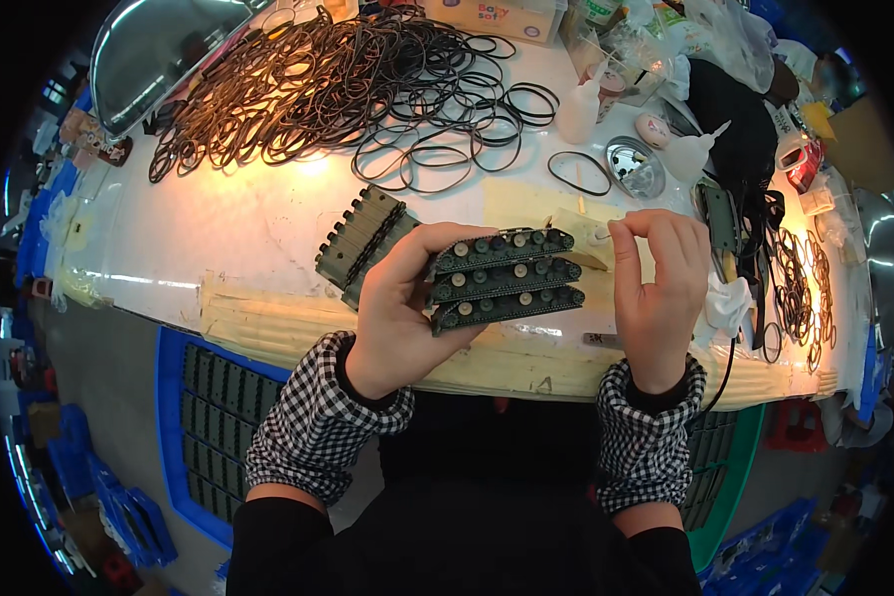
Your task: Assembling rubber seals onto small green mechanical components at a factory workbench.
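Note:
My left hand [387, 313] grips a fanned stack of three dark green toy tank chassis [507, 273], their rows of small wheels facing right. Dark bands run along the edges of the wheel rows. To the right of the stack, my right hand [661, 288] is raised with thumb and index finger pinched together. A thin, light sliver shows at those fingertips, too small to name. Behind my left hand, more olive green chassis [368, 233] lie together on the white table [258, 233].
A big heap of black rubber loops [338, 89] covers the back left. One loose loop [579, 173] lies near a round metal dish [634, 169] and white squeeze bottles [578, 109]. Below the taped table edge [268, 313] stand a blue tray [172, 417] and a green tray [745, 467], both holding green parts.

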Demonstrator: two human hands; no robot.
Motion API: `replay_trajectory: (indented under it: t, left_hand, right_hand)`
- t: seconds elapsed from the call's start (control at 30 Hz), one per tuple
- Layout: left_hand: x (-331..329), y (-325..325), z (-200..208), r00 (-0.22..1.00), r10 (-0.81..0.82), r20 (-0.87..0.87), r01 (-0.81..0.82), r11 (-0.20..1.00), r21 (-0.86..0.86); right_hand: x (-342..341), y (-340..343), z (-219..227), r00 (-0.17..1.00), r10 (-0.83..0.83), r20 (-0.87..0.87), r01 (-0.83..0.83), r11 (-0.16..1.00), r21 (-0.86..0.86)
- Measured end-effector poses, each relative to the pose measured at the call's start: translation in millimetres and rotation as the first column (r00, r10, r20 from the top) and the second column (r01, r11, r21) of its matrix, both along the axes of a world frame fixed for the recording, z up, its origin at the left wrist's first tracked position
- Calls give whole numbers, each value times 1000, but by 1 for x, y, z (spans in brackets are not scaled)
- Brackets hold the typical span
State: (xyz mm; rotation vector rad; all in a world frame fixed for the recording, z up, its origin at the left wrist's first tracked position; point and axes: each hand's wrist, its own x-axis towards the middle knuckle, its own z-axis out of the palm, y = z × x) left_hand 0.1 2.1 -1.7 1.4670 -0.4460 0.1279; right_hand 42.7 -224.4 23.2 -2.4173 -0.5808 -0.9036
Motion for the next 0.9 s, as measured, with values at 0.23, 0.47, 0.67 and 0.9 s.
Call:
replay_trajectory:
  t: [0.23, 0.47, 0.67, 0.9]
  left_hand:
    - [0, 0, 0, 996, -82, -21, 81, 997, -20]
    - [1, -1, 4, 993, -111, 31, 109, 993, 47]
    - [0, -1, 3, 995, -89, 51, 85, 994, 72]
    - [1, -1, 2, 994, -92, 60, 87, 993, 84]
  right_hand:
    - [-15, 12, 13, 978, 205, 39, -195, 829, 525]
    - [-15, 44, 10, 780, 619, -96, -312, 518, 797]
    - [-15, 46, 7, 758, 642, -115, -301, 501, 812]
    - [-15, 48, 7, 763, 634, -125, -287, 507, 813]
